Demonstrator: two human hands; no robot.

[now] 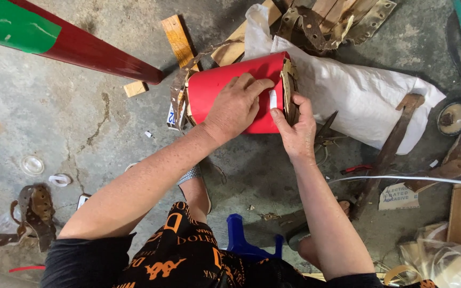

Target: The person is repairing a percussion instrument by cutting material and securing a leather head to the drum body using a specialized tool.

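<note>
Red drum (pixel 225 88) under left hand (pixel 236 106)

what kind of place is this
Probably a rough craft workshop, with the work done on the floor: a cracked concrete floor, wood offcuts and punched brown scrap strips lie around the red sheet roll both hands press.

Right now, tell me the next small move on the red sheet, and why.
Probably press the white strip flat with the right hand. The left hand pins the red sheet over the brown frame, and the strip sits at that edge, under the right thumb.
</note>
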